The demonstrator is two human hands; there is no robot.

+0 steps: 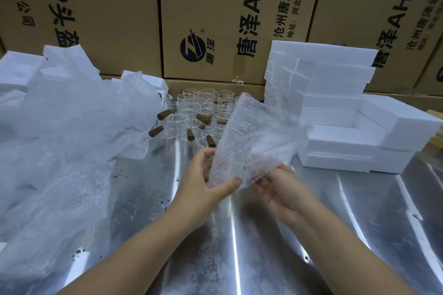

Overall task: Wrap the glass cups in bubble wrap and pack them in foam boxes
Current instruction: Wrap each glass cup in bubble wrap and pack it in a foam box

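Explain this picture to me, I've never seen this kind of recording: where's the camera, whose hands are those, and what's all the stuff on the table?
There is no machine here. A person works with two bare hands, and one camera worn on the head looks forward and down at them. The left hand pinches the lower edge of a sheet of bubble wrap, and the right hand holds it from below. On the shiny metal table, clear glass cups stand in a cluster behind the sheet. A loose pile of bubble wrap lies on the left, white foam boxes are stacked on the right, and printed cardboard boxes form a wall behind.
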